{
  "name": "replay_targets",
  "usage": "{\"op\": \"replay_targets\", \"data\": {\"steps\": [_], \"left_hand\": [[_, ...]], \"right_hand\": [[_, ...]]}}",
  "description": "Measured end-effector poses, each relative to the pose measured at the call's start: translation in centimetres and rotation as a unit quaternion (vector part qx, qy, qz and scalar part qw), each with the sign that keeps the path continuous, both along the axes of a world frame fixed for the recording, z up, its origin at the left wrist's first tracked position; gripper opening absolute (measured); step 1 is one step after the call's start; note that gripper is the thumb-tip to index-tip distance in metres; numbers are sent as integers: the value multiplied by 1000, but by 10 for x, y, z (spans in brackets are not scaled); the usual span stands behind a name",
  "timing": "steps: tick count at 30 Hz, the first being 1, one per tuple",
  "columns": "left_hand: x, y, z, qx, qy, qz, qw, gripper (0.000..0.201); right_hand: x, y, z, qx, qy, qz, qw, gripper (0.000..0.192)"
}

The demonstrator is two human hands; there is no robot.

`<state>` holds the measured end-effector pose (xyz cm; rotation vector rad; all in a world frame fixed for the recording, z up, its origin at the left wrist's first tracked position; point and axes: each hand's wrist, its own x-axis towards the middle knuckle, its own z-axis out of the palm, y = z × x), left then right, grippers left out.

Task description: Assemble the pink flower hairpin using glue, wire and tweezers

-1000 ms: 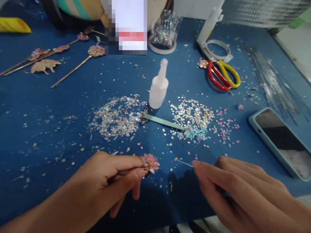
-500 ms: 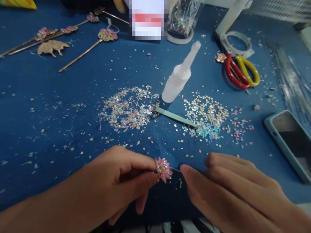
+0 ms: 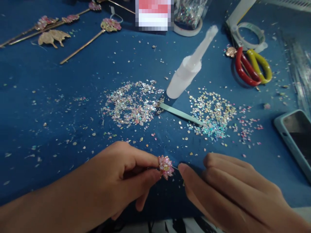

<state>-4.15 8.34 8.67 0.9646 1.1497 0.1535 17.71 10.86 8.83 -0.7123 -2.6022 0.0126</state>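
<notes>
Blue desk [image 3: 48, 106] strewn with sequin piles [image 3: 132, 103]; glue bottle [image 3: 187, 72], scissors [image 3: 252, 66] (far right). Left hand [image 3: 116, 179] pinches pink flower [image 3: 166, 166]; right hand [image 3: 228, 191] pinches thin pin [image 3: 175, 167].

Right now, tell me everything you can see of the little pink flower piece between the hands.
The pink flower piece is a small rosette of layered, glossy pink petals that look like sequins, with a yellowish centre. The left hand pinches it from behind between thumb and forefinger, above the blue table near its front edge. It faces right, toward the right hand, whose fingertip holds a thin needle-like pin that reaches the petals. Whatever stem it has is hidden by the fingers.
</notes>
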Motion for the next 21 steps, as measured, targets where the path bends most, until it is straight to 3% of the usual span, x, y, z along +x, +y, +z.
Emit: {"op": "replay_targets", "data": {"steps": [3,9,13,15,21], "left_hand": [[-1,-1,1,12,10,-9,1000,48],[2,2,0,26,3,0,1000,49],[2,4,-2,29,-3,-2,1000,48],[2,4,-2,18,-1,-4,1000,48],[0,1,1,37,-6,-7,999,48]], "right_hand": [[-1,6,3,49,74,25,996,38],[-3,8,4,38,74,17,996,46],[-5,11,11,22,18,43,999,52],[-6,13,13,34,45,30,998,56],[-7,13,8,38,28,35,998,61]]}}
